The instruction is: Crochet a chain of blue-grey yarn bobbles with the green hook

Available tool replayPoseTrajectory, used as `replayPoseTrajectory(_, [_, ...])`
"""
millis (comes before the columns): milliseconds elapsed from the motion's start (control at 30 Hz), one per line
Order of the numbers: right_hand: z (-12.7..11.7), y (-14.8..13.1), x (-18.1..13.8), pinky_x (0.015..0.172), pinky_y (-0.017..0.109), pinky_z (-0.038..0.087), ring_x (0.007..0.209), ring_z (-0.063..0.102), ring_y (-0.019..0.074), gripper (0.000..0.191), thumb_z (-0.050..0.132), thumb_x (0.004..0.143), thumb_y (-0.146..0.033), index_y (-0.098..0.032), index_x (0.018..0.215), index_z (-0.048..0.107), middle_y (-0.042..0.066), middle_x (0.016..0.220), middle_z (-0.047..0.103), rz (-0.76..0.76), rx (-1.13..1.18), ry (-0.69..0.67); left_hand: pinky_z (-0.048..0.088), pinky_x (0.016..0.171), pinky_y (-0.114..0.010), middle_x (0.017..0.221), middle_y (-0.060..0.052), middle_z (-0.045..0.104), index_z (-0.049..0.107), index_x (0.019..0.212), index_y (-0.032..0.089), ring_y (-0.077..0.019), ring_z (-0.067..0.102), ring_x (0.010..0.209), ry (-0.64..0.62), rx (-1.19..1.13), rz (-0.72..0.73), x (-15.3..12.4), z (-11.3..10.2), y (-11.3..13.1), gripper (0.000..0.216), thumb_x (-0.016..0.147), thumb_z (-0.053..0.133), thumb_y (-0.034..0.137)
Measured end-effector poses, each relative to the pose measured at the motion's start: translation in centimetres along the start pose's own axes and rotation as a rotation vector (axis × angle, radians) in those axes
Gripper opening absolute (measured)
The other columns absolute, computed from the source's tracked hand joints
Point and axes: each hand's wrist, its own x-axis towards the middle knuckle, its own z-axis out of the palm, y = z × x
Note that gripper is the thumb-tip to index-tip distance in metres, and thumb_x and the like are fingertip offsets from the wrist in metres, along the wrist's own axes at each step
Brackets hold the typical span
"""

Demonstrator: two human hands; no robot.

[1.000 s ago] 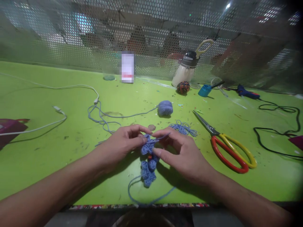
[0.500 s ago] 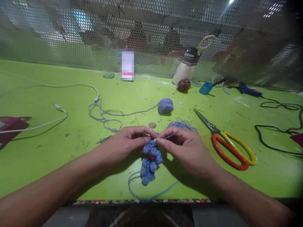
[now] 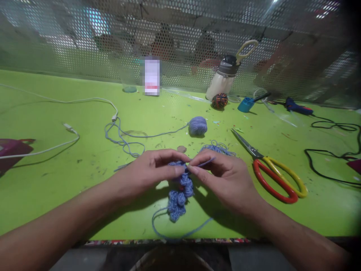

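A blue knotted yarn piece (image 3: 177,203), with a small red spot at its middle, hangs below my fingertips. My left hand (image 3: 160,167) pinches its upper end, the thumb lying across the front. At the same edge, my right hand (image 3: 217,171) closes thumb and forefinger on a short blue yarn strand (image 3: 207,162), whose end sticks out to the right. The two hands' fingertips nearly meet, and they hide the exact grip. From the piece's lower left a loose yarn tail (image 3: 183,238) loops along the table's front edge. Behind my right hand lies a heap of blue yarn (image 3: 217,147).
A blue yarn ball (image 3: 197,126) lies ahead, its strand running left to a white cable (image 3: 114,117). Scissors (image 3: 262,158) with red and yellow handles lie at right. Further back stand a bottle (image 3: 221,82), a multicoloured yarn ball (image 3: 219,101), a blue pot (image 3: 246,105) and a glue gun (image 3: 299,107).
My left thumb has shifted right and now covers more of the piece's top, which has turned a little. My right hand keeps its pinch, almost in place.
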Motion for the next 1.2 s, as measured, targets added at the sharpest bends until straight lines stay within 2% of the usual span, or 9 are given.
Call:
replayPoseTrajectory(67, [0.06,-0.14,-0.08,0.063,0.027,0.047,0.067,0.059,0.0120,0.001,0.067,0.081,-0.017,-0.017,0.081,0.068,0.001,0.074,0.066,-0.007,0.012,0.014,0.044,0.079,-0.028,0.089,0.000,0.070,0.073,0.100,0.022,-0.0143,0.060,0.083,-0.023,-0.020,-0.009,-0.01,0.03,-0.08,0.026,0.075,0.074,0.016])
replayPoseTrajectory(200, [0.17,-0.47,-0.17,0.061,0.027,0.048,0.066,0.060,0.0127,0.014,0.066,0.081,-0.015,-0.017,0.094,0.068,0.002,0.079,0.068,0.017,0.023,0.036,0.044,0.081,-0.031,0.091,-0.002,0.071,0.073,0.101,0.019,-0.0158,0.062,0.084,0.004,-0.054,-0.046,-0.06,0.15,0.01,0.032,0.072,0.072,0.008])
replayPoseTrajectory(400, [0.06,-0.55,-0.19,0.064,0.028,0.049,0.069,0.062,0.0139,0.006,0.065,0.084,-0.018,-0.017,0.087,0.070,0.003,0.078,0.069,0.014,-0.025,0.026,0.044,0.085,-0.031,0.109,-0.006,0.070,0.072,0.105,0.020,-0.0171,0.063,0.093,-0.014,-0.078,-0.021,0.11,0.11,-0.03,0.039,0.070,0.071,0.003])
replayPoseTrajectory(533, [-0.09,-0.59,-0.25,0.066,0.028,0.051,0.073,0.064,0.0143,0.006,0.065,0.083,-0.018,-0.018,0.087,0.070,0.003,0.081,0.071,0.032,0.017,0.032,0.045,0.085,-0.030,0.108,-0.005,0.069,0.070,0.109,0.020,-0.0161,0.062,0.094,-0.036,-0.086,0.001,0.27,-0.01,-0.23,0.042,0.071,0.069,0.001])
replayPoseTrajectory(733, [-0.10,-0.39,-0.12,0.068,0.028,0.052,0.076,0.066,0.0149,0.007,0.065,0.084,-0.019,-0.018,0.088,0.070,0.002,0.081,0.071,0.060,0.022,0.036,0.046,0.079,-0.028,0.099,-0.003,0.068,0.068,0.100,0.018,-0.0146,0.061,0.087,-0.004,-0.044,0.014,0.13,0.15,0.14,0.032,0.072,0.067,0.002])
replayPoseTrajectory(933, [-0.06,-0.31,-0.07,0.064,0.028,0.053,0.072,0.065,0.0148,0.010,0.067,0.082,-0.022,-0.019,0.092,0.069,0.003,0.080,0.070,0.104,0.036,0.049,0.044,0.067,-0.026,0.075,0.000,0.063,0.068,0.086,0.017,-0.0133,0.058,0.071,0.026,0.020,0.015,0.02,0.31,0.41,0.015,0.074,0.068,0.007])
replayPoseTrajectory(1067, [-0.02,-0.37,-0.16,0.064,0.027,0.053,0.070,0.064,0.0137,0.014,0.068,0.080,-0.021,-0.018,0.094,0.069,0.002,0.078,0.069,0.097,0.035,0.055,0.043,0.069,-0.027,0.077,-0.002,0.066,0.070,0.084,0.017,-0.0139,0.059,0.073,-0.006,0.047,0.012,0.04,0.33,0.37,0.007,0.078,0.068,0.013])
replayPoseTrajectory(1200, [-0.03,-0.42,-0.13,0.064,0.027,0.053,0.069,0.063,0.0130,0.017,0.067,0.078,-0.017,-0.018,0.096,0.069,0.002,0.078,0.069,0.083,0.040,0.061,0.042,0.066,-0.028,0.070,-0.002,0.064,0.070,0.077,0.015,-0.0131,0.056,0.066,0.051,0.051,-0.003,0.15,0.39,0.15,0.003,0.078,0.071,0.018])
